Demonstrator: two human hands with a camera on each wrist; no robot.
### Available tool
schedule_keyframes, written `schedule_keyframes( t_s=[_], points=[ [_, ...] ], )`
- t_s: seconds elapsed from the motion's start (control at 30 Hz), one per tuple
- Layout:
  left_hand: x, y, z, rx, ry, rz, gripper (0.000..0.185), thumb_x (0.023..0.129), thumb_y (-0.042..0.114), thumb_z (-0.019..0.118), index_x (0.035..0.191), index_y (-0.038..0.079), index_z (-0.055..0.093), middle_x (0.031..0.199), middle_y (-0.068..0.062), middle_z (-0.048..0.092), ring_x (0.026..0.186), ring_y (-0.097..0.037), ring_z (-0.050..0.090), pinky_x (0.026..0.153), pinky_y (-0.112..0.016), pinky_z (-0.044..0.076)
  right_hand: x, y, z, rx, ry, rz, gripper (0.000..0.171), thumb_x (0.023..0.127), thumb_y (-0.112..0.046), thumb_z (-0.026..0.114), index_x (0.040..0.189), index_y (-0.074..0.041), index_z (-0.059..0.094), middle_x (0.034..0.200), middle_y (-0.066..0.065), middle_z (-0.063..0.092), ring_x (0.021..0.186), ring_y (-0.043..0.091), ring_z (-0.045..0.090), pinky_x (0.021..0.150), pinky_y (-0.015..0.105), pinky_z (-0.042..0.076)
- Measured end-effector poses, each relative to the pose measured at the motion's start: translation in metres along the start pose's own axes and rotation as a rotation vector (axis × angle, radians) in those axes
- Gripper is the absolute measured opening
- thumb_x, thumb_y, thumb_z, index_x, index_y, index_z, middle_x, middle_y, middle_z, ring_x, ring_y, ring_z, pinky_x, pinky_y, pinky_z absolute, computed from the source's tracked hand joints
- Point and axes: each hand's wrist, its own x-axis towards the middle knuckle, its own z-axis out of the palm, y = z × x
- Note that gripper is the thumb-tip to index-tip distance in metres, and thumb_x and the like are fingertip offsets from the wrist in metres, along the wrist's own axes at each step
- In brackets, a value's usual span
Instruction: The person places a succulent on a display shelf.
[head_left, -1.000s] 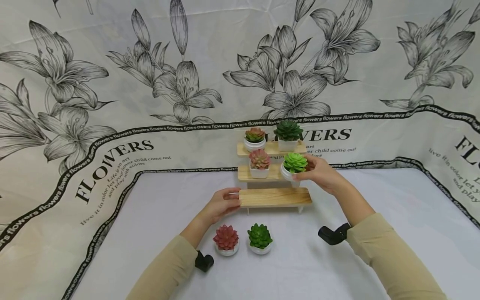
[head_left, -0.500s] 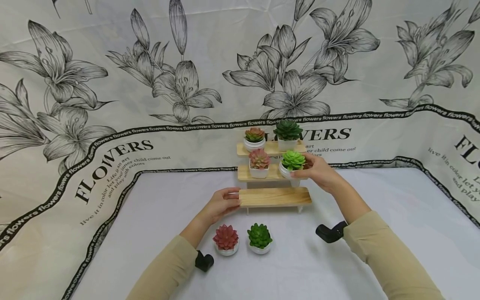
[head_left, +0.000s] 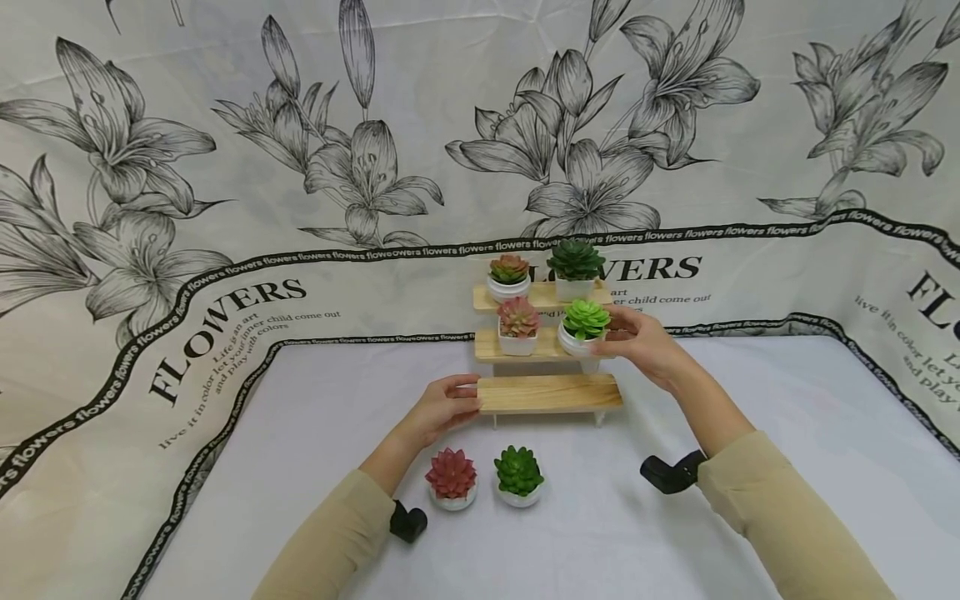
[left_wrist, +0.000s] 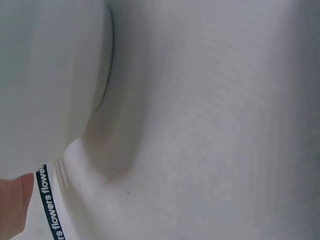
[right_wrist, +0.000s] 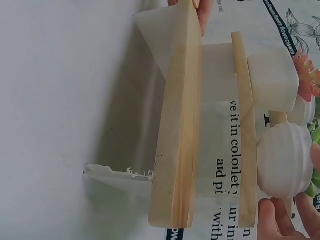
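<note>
A three-tier wooden stand [head_left: 550, 393] stands on the white cloth. My right hand [head_left: 609, 337] grips a round white pot with a light green succulent [head_left: 585, 323] at the right end of the middle shelf; in the right wrist view the pot [right_wrist: 284, 161] lies against that shelf, with my fingertips [right_wrist: 272, 220] on it. My left hand [head_left: 459, 398] holds the left end of the bare bottom shelf. A pink succulent in a square pot [head_left: 518, 323] shares the middle shelf. The top shelf carries a reddish-green succulent [head_left: 509, 273] and a dark green one [head_left: 576, 262].
A red succulent [head_left: 451, 477] and a green succulent [head_left: 518, 475] in white pots sit on the cloth in front of the stand, between my forearms. A flower-printed backdrop [head_left: 225, 308] rises behind. The left wrist view shows only white cloth [left_wrist: 210, 130], blurred.
My right hand has shifted the light green succulent pot slightly left, in over the middle shelf. The left hand has stayed on the bottom shelf's end.
</note>
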Motion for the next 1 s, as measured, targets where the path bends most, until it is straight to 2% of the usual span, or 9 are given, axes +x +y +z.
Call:
schedule_keyframes(
  t_s=[0.17, 0.27, 0.47, 0.63, 1.0],
  points=[
    [-0.002, 0.003, 0.000, -0.012, -0.008, -0.008, 0.045, 0.087, -0.008, 0.057, 0.131, -0.003, 0.048, 0.112, -0.018, 0.055, 0.086, -0.016, 0.058, 0.092, -0.041, 0.049, -0.010, 0.002, -0.002, -0.004, -0.013, 0.003, 0.079, 0.084, -0.004, 0.065, 0.146, 0.002, 0.017, 0.133, 0.024, 0.036, 0.114, 0.025, 0.045, 0.090, 0.021, 0.045],
    [0.001, 0.000, 0.000, -0.015, 0.004, -0.006, 0.045, 0.087, -0.008, 0.057, 0.131, -0.002, 0.049, 0.110, -0.017, 0.055, 0.085, -0.016, 0.058, 0.091, -0.041, 0.049, -0.016, 0.004, -0.003, -0.009, -0.017, -0.006, 0.078, 0.084, -0.006, 0.066, 0.146, 0.002, 0.019, 0.133, 0.025, 0.035, 0.118, 0.030, 0.042, 0.091, 0.021, 0.045],
    [0.002, -0.002, 0.000, -0.017, 0.012, 0.002, 0.044, 0.087, -0.009, 0.056, 0.130, -0.002, 0.050, 0.108, -0.016, 0.056, 0.085, -0.016, 0.058, 0.091, -0.040, 0.050, -0.026, 0.006, -0.004, -0.011, -0.017, -0.026, 0.073, 0.083, -0.004, 0.067, 0.143, 0.004, 0.025, 0.130, 0.024, 0.039, 0.113, 0.025, 0.045, 0.085, 0.017, 0.047],
    [0.001, -0.001, 0.001, -0.015, 0.010, 0.000, 0.044, 0.087, -0.008, 0.057, 0.130, -0.002, 0.050, 0.108, -0.016, 0.056, 0.085, -0.016, 0.058, 0.090, -0.040, 0.050, -0.035, 0.004, -0.001, -0.017, -0.029, -0.052, 0.071, 0.084, -0.006, 0.066, 0.142, 0.003, 0.027, 0.131, 0.024, 0.038, 0.114, 0.025, 0.045, 0.085, 0.019, 0.048],
    [0.000, 0.000, 0.000, -0.010, 0.008, -0.011, 0.045, 0.088, -0.007, 0.056, 0.132, -0.002, 0.048, 0.112, -0.017, 0.055, 0.087, -0.016, 0.058, 0.092, -0.041, 0.048, -0.050, 0.004, 0.007, -0.016, -0.019, -0.067, 0.071, 0.083, -0.007, 0.068, 0.142, 0.000, 0.029, 0.129, 0.023, 0.040, 0.105, 0.012, 0.051, 0.083, 0.021, 0.050]
  ],
)
